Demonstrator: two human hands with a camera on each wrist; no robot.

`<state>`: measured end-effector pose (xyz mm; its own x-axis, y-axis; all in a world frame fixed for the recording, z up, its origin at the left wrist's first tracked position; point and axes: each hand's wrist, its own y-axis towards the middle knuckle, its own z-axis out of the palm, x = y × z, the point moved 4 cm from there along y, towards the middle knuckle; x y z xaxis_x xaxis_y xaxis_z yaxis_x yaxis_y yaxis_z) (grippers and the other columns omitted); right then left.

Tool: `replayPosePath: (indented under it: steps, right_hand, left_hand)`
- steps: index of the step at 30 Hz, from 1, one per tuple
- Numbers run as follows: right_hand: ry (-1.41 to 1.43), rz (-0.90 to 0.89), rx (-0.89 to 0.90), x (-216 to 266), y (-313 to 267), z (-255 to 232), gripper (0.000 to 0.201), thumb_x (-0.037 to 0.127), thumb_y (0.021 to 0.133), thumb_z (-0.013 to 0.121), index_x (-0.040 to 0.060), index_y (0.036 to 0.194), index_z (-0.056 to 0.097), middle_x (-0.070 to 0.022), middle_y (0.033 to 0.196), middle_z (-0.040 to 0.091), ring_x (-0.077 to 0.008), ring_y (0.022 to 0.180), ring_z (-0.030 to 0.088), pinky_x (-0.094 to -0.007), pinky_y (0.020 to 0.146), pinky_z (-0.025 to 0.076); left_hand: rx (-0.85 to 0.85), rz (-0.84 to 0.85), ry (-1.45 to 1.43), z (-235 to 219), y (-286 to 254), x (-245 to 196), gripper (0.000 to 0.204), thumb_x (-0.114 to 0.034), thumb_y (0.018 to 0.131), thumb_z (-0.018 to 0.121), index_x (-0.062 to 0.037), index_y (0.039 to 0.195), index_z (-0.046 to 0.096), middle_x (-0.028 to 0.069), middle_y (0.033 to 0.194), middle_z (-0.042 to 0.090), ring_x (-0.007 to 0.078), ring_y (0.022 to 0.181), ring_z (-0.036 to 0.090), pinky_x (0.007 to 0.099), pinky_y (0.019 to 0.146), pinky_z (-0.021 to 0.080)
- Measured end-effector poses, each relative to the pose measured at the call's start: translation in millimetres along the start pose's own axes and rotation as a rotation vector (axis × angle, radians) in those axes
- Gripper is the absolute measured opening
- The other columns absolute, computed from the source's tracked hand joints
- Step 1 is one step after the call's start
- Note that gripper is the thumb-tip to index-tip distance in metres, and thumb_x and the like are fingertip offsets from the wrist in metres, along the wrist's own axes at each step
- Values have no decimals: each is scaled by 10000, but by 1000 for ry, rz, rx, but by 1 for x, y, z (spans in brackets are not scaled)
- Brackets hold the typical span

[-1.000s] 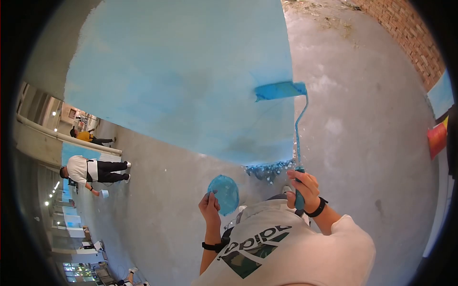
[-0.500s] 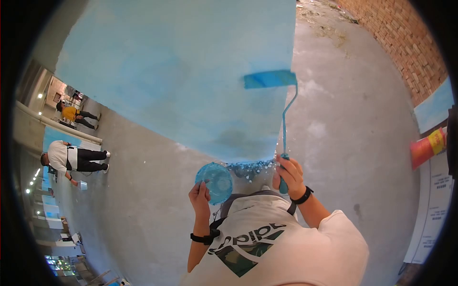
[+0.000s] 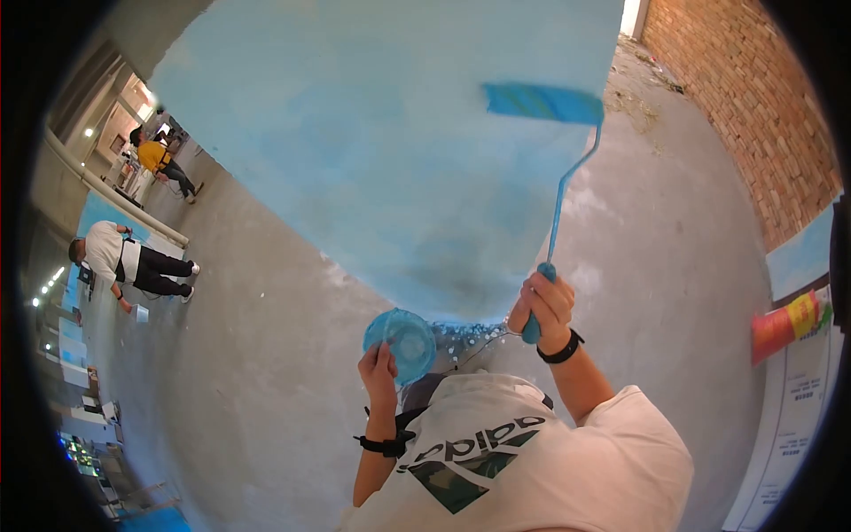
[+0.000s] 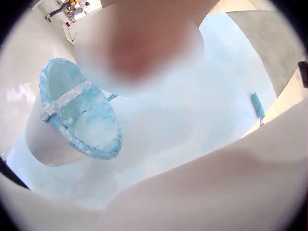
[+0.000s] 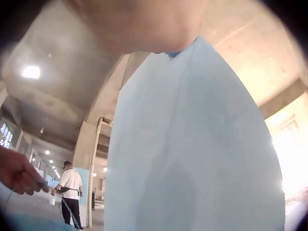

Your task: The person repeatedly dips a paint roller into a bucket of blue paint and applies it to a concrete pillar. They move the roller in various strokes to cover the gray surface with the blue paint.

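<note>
So the right hand (image 3: 550,306) has its grip wrapped tight round the bottom of the paint roller (image 3: 554,160) handle, and the roller's sleeve is up against the blue wall panel (image 3: 381,133), near the panel's right edge. The left hand (image 3: 379,368) is clamped on the rim of a little paint cup (image 3: 401,341), held just below the panel's lower edge, coated in blue inside and out.

Stuff I'd worry about from here:

- The sleeve sits right by the panel's right edge. Drift a bit further and it probably runs off onto the bare concrete floor (image 3: 691,222) side and leaves a stripe where nobody wants one.
- The handle is long and thin, held only at the very end with one hand. Uneven pressure likely means streaks; there's already a darker patch low on the panel.
- That cup looks tilted in the left wrist view. Attention's on the roller, so it could slop over. There are already blue spatters (image 3: 474,332) just under the panel.
- Loaded roller above the shirt (image 3: 532,461) = drips, I'd guess.
</note>
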<state>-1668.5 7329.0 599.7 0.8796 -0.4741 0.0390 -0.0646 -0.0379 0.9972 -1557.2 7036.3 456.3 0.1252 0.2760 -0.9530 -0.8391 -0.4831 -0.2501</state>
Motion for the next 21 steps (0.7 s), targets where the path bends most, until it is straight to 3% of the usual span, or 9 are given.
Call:
replayPosePath:
  steps: [7, 10, 12, 21]
  right_hand:
    - [9, 124, 88, 27, -60, -14, 176, -47, 658, 655, 8, 825, 642, -128, 982, 636, -232, 574, 585, -300, 471, 451]
    - [-16, 146, 115, 34, -91, -18, 200, -23, 665, 736, 16, 848, 663, -127, 985, 648, -228, 577, 593, -303, 472, 454]
    - [3, 192, 261, 36, -124, -18, 237, 147, 763, 772, 24, 938, 671, -129, 1041, 642, -295, 744, 654, -359, 595, 528]
    - [56, 330, 394, 48, -170, -7, 289, 162, 689, 839, 41, 903, 688, -127, 994, 613, -304, 706, 632, -370, 549, 515]
  left_hand:
    - [-50, 23, 80, -4, -12, -7, 229, -147, 1002, 551, 41, 967, 677, -50, 577, 395, 29, 487, 319, 221, 446, 230]
    - [-26, 21, 59, -3, -11, -10, 225, -146, 999, 558, 43, 984, 680, -51, 578, 392, 28, 485, 318, 221, 445, 226]
    - [-21, 4, 60, 1, -9, -13, 225, -147, 1000, 559, 43, 990, 680, -52, 581, 393, 27, 486, 318, 219, 446, 227]
    - [24, 6, 151, 5, -6, -14, 230, -155, 998, 564, 43, 1006, 682, -50, 595, 405, 26, 489, 328, 218, 449, 243]
